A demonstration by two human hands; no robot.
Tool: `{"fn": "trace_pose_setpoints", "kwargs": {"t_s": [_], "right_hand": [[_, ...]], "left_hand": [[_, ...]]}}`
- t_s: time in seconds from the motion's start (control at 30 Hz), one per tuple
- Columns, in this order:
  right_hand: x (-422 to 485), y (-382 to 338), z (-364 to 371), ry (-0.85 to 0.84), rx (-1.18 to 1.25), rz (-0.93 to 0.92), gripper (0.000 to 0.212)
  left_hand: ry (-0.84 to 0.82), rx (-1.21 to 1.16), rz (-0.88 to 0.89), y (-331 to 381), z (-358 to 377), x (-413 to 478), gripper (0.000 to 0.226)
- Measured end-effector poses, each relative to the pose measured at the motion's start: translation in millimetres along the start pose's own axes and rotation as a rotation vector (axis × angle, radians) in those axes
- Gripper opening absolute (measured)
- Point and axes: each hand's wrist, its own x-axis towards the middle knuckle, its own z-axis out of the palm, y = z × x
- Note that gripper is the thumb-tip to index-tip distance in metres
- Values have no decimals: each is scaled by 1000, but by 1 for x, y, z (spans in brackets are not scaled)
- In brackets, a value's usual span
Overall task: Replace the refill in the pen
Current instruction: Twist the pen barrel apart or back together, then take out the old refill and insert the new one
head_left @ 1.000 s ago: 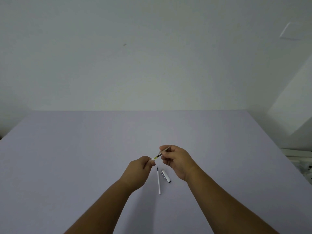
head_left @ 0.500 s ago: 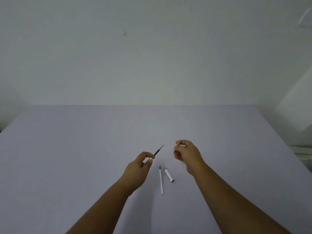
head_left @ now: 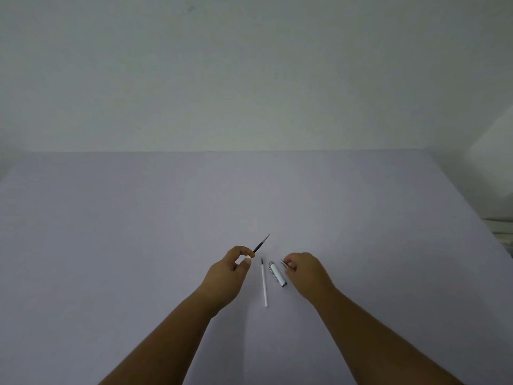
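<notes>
My left hand pinches a dark refill that sticks up and to the right, its metal tip free; the pen body around it is mostly hidden in the fist. My right hand is low over the table and holds a small metal tip piece between its fingertips. Between the hands, a white refill lies on the table, dark tip pointing away from me. Beside it on the right lies a white pen part with silver ends, close to my right fingers.
The pale grey table spreads wide on all sides and meets a plain wall at the back. At the right edge some pale objects show beyond the table.
My hands have separated: the right one pulled the tip piece off the refill and came down to the table beside the white pen part. The left hand stays raised with the refill.
</notes>
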Motion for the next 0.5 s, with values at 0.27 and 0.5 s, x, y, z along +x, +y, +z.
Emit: {"fn": "trace_pose_setpoints", "kwargs": {"t_s": [0.27, 0.5], "right_hand": [[-3, 5, 2, -8, 71, 0, 28], [-5, -21, -22, -42, 855, 148, 17]], "left_hand": [[-28, 7, -1, 2, 4, -1, 15], [-37, -5, 2, 6, 10, -1, 24]]}}
